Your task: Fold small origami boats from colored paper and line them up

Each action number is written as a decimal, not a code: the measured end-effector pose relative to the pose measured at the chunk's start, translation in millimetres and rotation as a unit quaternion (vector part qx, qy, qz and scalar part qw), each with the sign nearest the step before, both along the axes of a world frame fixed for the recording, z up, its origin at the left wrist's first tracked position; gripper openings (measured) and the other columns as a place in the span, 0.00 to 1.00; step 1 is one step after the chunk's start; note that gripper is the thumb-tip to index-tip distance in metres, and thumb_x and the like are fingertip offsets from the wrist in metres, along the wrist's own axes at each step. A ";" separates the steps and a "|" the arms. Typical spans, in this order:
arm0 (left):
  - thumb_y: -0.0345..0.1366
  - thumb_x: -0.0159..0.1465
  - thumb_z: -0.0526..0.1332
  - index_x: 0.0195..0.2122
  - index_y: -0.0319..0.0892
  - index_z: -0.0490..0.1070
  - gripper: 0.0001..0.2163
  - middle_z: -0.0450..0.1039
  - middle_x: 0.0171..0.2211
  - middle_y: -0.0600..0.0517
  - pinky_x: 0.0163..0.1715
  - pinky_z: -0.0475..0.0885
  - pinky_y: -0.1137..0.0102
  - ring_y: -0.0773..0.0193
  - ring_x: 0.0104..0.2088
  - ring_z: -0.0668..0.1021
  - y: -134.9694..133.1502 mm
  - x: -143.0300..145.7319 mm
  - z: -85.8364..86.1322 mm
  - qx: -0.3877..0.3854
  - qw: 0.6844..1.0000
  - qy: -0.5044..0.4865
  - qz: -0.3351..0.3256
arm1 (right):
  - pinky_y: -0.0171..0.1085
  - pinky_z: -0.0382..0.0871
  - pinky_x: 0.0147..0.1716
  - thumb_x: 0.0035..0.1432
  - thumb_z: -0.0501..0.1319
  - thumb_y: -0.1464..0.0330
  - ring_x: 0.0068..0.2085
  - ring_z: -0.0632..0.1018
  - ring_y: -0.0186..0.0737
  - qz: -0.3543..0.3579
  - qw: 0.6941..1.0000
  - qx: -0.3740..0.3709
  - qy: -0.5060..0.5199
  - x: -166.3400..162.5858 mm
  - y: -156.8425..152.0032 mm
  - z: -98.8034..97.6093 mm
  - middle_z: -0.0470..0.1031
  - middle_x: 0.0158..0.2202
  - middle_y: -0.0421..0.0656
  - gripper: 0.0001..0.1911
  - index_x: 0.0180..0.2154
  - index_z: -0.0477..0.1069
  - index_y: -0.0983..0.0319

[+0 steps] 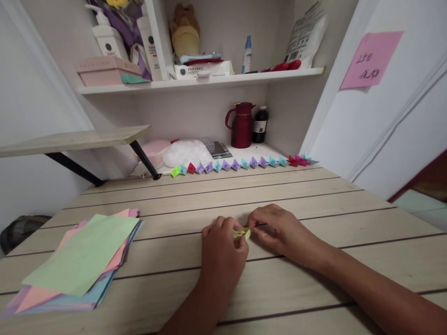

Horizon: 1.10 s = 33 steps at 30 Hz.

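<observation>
A small folded piece of yellow-green paper (pixel 247 232) is between my hands, just above the middle of the slatted table. My left hand (pixel 225 246) grips its left side, the curled fingers covering part of it. On the other side, the thumb and fingers of my right hand (pixel 275 230) pinch the paper's right edge. Its exact folded shape is partly hidden by the fingers. Along the table's back edge stands a row of small folded paper boats (pixel 235 164) in purple, light blue, red, pink and green.
A stack of coloured paper sheets (pixel 84 256), pale green on top, lies at the left. Behind it a small raised shelf (pixel 75 139) stands on black legs. Beyond the boats are a dark red jug (pixel 242 125), a dark bottle (pixel 260 124) and a white plastic bag (pixel 188 153).
</observation>
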<state>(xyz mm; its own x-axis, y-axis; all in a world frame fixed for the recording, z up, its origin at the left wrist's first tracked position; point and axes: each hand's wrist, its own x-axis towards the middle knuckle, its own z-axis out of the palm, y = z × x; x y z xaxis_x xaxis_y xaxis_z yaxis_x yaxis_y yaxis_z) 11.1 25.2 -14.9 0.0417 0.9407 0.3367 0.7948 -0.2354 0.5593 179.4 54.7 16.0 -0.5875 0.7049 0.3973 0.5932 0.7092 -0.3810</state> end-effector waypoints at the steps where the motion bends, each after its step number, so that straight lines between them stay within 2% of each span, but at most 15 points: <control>1: 0.24 0.53 0.59 0.30 0.44 0.68 0.07 0.73 0.34 0.54 0.40 0.64 0.65 0.65 0.30 0.74 -0.1 -0.4 -0.2 0.000 1.000 0.002 0.001 | 0.38 0.66 0.38 0.54 0.56 0.78 0.34 0.75 0.39 0.001 1.000 0.002 0.002 0.0 0.2 -0.1 0.76 0.30 0.39 0.10 0.33 0.69 0.58; 9: 0.28 0.55 0.61 0.31 0.45 0.71 0.05 0.73 0.33 0.54 0.41 0.61 0.62 0.63 0.32 0.75 -0.5 -2.0 -0.1 -0.019 0.999 0.029 0.028 | 0.39 0.65 0.41 0.54 0.56 0.78 0.34 0.74 0.38 0.011 1.000 -0.007 0.019 1.9 0.4 -0.3 0.76 0.32 0.39 0.10 0.34 0.67 0.58; 15: 0.29 0.56 0.62 0.32 0.45 0.71 0.04 0.74 0.34 0.53 0.42 0.60 0.62 0.62 0.34 0.75 -2.3 -0.7 0.6 -0.021 0.999 0.041 0.029 | 0.37 0.69 0.36 0.56 0.57 0.74 0.36 0.76 0.39 0.023 0.988 -0.122 0.094 -5.7 -6.3 -1.2 0.77 0.35 0.41 0.07 0.37 0.69 0.58; 18: 0.29 0.56 0.62 0.34 0.45 0.71 0.06 0.74 0.35 0.52 0.42 0.60 0.62 0.59 0.38 0.76 -3.1 -0.7 0.5 -0.020 0.999 0.043 0.026 | 0.38 0.71 0.39 0.56 0.58 0.73 0.40 0.77 0.41 0.022 0.973 -0.175 0.151 -15.4 -10.7 -6.7 0.77 0.41 0.43 0.11 0.43 0.68 0.58; 23: 0.30 0.57 0.62 0.36 0.46 0.71 0.07 0.74 0.37 0.52 0.42 0.60 0.61 0.57 0.40 0.76 -4.4 -0.1 -0.8 -0.012 0.999 0.047 0.024 | 0.40 0.71 0.45 0.52 0.55 0.79 0.45 0.76 0.41 0.002 0.967 -0.175 0.188 -23.8 -12.1 -16.5 0.75 0.44 0.42 0.21 0.48 0.66 0.56; 33: 0.31 0.59 0.62 0.35 0.45 0.71 0.04 0.75 0.36 0.52 0.42 0.60 0.61 0.57 0.40 0.76 -5.2 1.7 -4.0 -0.007 0.999 0.018 0.030 | 0.39 0.69 0.47 0.53 0.54 0.79 0.47 0.76 0.40 0.013 0.963 -0.200 0.183 -20.6 -9.2 -16.5 0.76 0.45 0.41 0.20 0.47 0.68 0.57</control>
